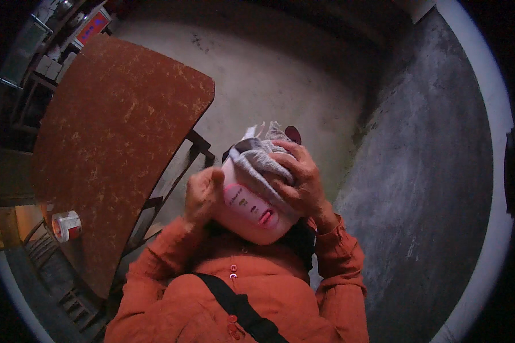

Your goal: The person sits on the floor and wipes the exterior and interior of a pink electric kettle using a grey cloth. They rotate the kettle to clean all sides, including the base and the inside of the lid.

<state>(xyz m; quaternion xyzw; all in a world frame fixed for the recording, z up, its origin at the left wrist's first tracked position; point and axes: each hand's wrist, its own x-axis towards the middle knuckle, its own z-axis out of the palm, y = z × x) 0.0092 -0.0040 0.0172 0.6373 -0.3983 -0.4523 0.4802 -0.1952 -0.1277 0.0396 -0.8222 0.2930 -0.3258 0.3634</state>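
My left hand [203,194] grips the left side of a pink and white appliance [250,212], a rounded cooker-like pot held against my chest. My right hand [299,182] presses a grey cloth [257,160] onto the top of that appliance, fingers spread over the fabric. Both orange sleeves [337,268] rise from the lower edge. A black strap [240,308] crosses my orange shirt.
A brown speckled table [114,131] with a dark metal frame stands at the left, and a small tin can [67,225] sits near its front edge. Shelves with boxes [51,46] are at the far left. Concrete floor [280,80] and a grey wall [429,183] surround me.
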